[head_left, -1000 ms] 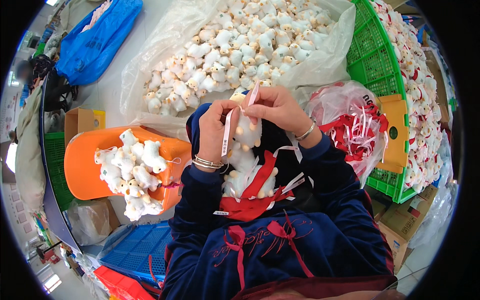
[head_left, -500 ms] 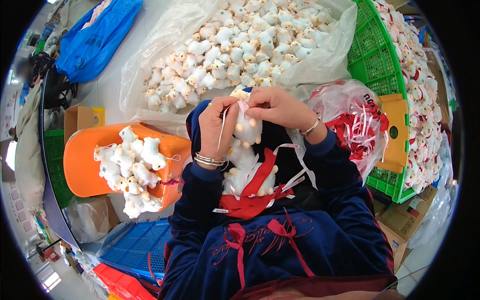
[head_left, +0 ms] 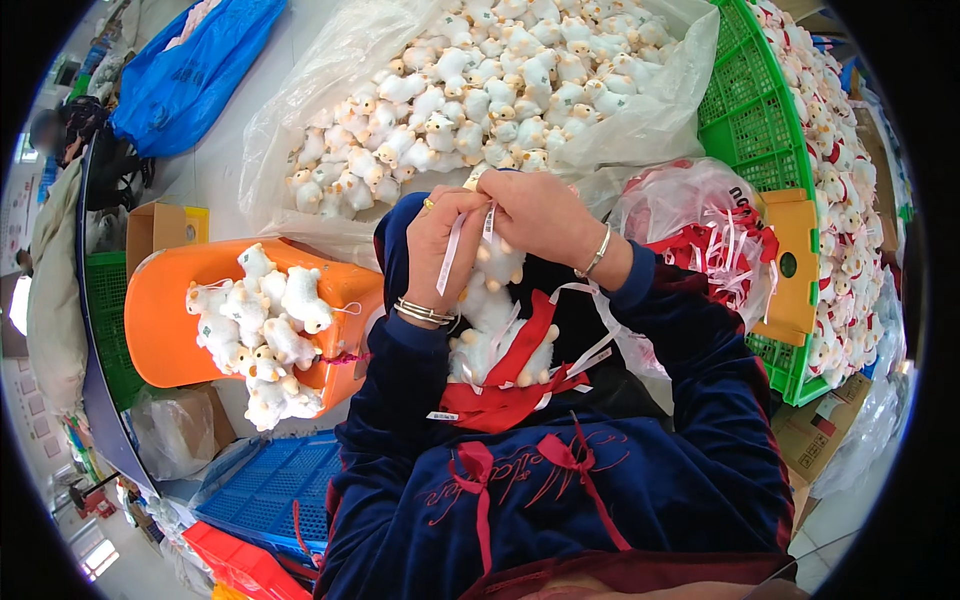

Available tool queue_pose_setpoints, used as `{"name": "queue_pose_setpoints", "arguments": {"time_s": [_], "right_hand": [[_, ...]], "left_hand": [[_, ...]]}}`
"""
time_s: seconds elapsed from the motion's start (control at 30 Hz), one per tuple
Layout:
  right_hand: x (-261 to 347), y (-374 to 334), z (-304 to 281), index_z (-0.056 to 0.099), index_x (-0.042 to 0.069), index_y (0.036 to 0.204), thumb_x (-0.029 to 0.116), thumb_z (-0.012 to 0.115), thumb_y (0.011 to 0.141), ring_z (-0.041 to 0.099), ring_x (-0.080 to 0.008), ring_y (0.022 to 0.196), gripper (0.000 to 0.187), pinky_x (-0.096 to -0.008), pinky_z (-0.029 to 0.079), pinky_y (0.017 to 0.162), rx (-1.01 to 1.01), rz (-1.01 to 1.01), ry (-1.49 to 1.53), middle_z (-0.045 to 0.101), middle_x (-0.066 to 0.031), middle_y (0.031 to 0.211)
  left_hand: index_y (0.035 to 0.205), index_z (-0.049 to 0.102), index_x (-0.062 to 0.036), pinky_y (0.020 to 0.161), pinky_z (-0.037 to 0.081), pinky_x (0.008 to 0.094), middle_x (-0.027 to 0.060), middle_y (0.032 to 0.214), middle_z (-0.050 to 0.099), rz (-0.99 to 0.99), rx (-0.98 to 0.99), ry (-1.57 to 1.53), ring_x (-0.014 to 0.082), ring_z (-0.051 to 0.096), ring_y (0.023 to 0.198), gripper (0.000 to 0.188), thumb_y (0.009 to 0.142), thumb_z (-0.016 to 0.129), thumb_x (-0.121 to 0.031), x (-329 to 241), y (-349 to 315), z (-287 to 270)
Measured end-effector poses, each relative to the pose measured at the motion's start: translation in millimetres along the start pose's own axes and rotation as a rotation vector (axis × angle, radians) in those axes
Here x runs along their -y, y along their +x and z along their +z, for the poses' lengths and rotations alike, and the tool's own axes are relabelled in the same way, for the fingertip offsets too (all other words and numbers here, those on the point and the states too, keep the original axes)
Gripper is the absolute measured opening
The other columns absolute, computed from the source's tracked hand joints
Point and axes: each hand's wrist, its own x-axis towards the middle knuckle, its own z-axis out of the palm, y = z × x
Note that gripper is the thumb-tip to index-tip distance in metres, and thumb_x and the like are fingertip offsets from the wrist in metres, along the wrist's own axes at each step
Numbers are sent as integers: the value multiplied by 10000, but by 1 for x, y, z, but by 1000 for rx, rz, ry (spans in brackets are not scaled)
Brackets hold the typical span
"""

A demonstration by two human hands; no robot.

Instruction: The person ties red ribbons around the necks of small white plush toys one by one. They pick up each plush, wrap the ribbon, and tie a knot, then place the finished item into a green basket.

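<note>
Close together above my lap, my left hand (head_left: 440,235) and my right hand (head_left: 545,215) pinch a narrow white ribbon (head_left: 452,252) at the neck of a small white plush toy (head_left: 500,268). One ribbon end hangs over my left hand, another dangles between the hands. Fingers cover the ribbon's crossing point and much of the toy's head. Below them, another white plush toy (head_left: 475,355) lies on my lap, with a bundle of red ribbons (head_left: 527,343) carrying white strips across it.
Ahead, a clear plastic sheet (head_left: 275,150) bears a heap of white plush toys (head_left: 480,90). To the left, an orange stool (head_left: 160,320) holds several more toys (head_left: 270,320). On the right are a bag of red ribbons (head_left: 700,250) and a green crate (head_left: 750,110). A blue crate (head_left: 270,490) stands lower left.
My hands have drawn closer together over the toy's neck, my right hand shifting left. The white ribbon end now lies across my left hand, and a second end shows between the hands.
</note>
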Motion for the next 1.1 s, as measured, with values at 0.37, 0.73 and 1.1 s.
{"name": "queue_pose_setpoints", "arguments": {"time_s": [0.37,0.73,1.1], "right_hand": [[-19,16,-49,666,-2,964,62,643,963,631,-90,734,68,-267,488,632,511,147,438,692,-39,856],[-13,24,-63,629,34,1048,87,616,984,490,-43,623,84,-222,403,556,337,232,530,557,42,727],[-25,8,-37,656,48,1076,77,708,927,572,-69,804,160,-236,483,720,295,182,535,637,27,927]], "left_hand": [[1015,700,-33,783,531,313,110,940,694,-25,-17,29,230,668,850,131,897,723,20,3,-9,-3],[987,689,-29,782,539,329,123,953,700,-30,-28,69,268,678,857,116,889,718,25,1,-10,-5],[998,685,-36,784,549,331,126,964,705,-29,-42,75,275,687,861,141,880,724,30,2,-12,-4]]}}
